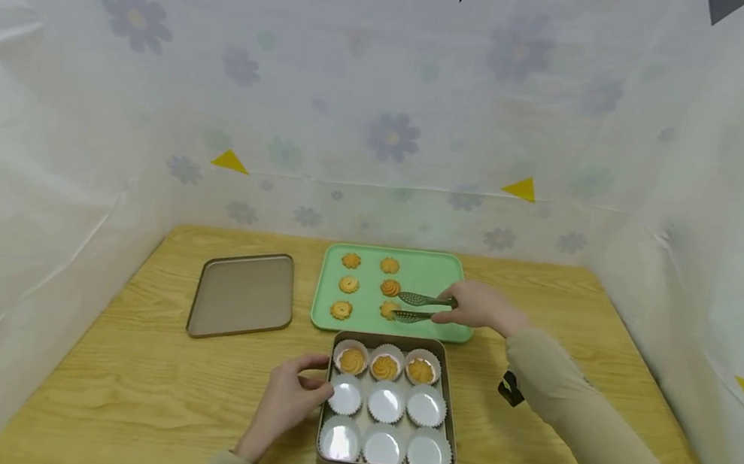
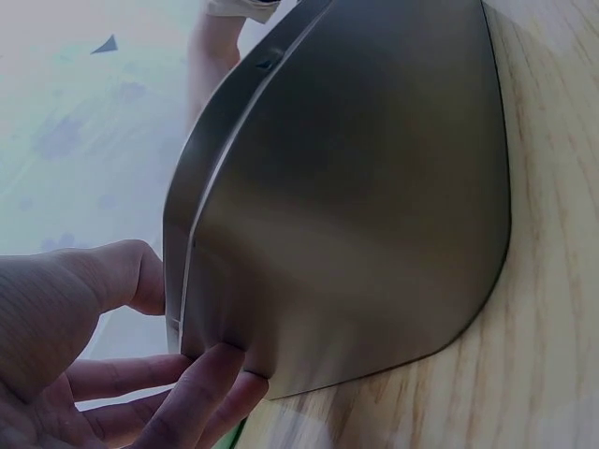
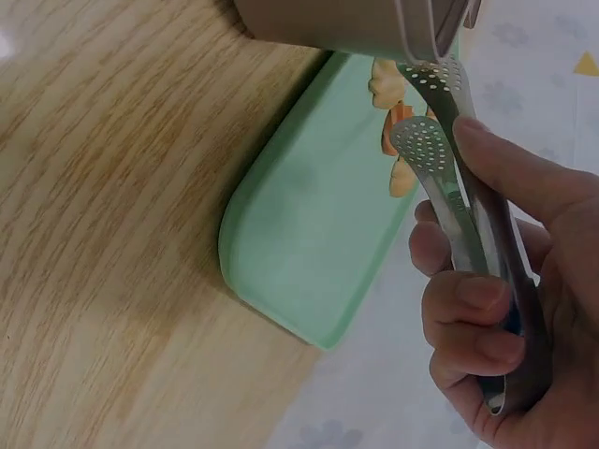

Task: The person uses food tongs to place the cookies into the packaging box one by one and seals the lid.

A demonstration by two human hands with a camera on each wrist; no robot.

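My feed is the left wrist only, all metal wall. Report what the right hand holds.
Observer: The right hand grips metal tongs, their perforated tips over the green tray.
Operator: Give me the tin's contents.
Observer: The tin has nine white paper cups; the three in the far row hold cookies, the other six hold none.
Operator: State what's left on the tray.
Observer: Six cookies in two columns; the tong tips sit by the right column's nearest two.
Operator: Say where the lid is.
Observer: A flat metal lid lies on the table, left of the tray.
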